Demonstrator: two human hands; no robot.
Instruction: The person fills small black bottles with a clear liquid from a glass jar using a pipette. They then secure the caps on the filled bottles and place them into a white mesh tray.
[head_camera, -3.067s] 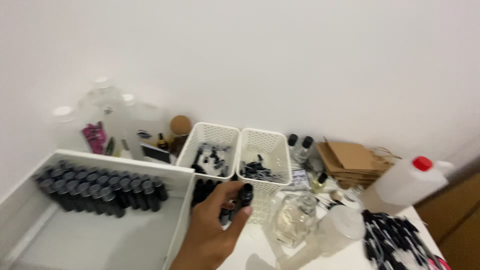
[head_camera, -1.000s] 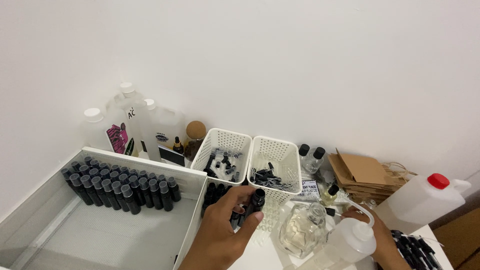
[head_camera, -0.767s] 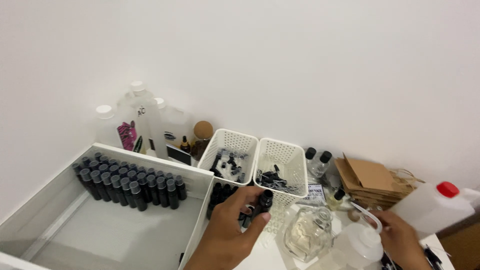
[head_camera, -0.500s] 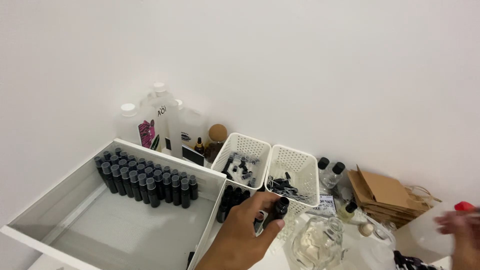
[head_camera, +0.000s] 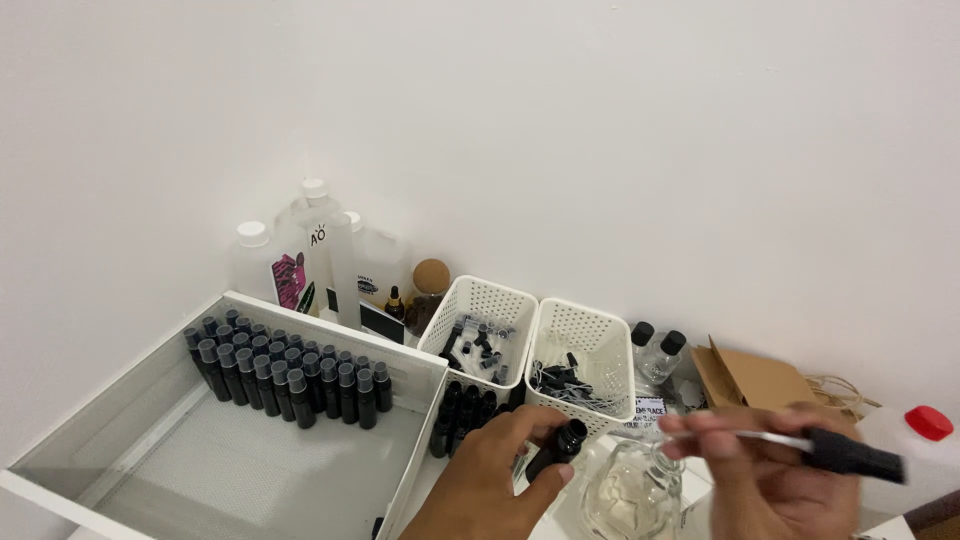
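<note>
The left hand (head_camera: 490, 480) pinches a black vial (head_camera: 558, 452) beside the glass bottle (head_camera: 630, 492), while the right hand (head_camera: 770, 475) pinches a dropper (head_camera: 800, 445).

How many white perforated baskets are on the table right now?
2: the left basket and the right basket stand side by side against the wall, just beyond the left hand.

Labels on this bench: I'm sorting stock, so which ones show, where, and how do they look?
Pink and black label: on the white-capped jug at back left.
Small oval label: on the clear jug beside it.
Dark card: leaning before the jugs.
White printed card: right of the baskets.
</note>
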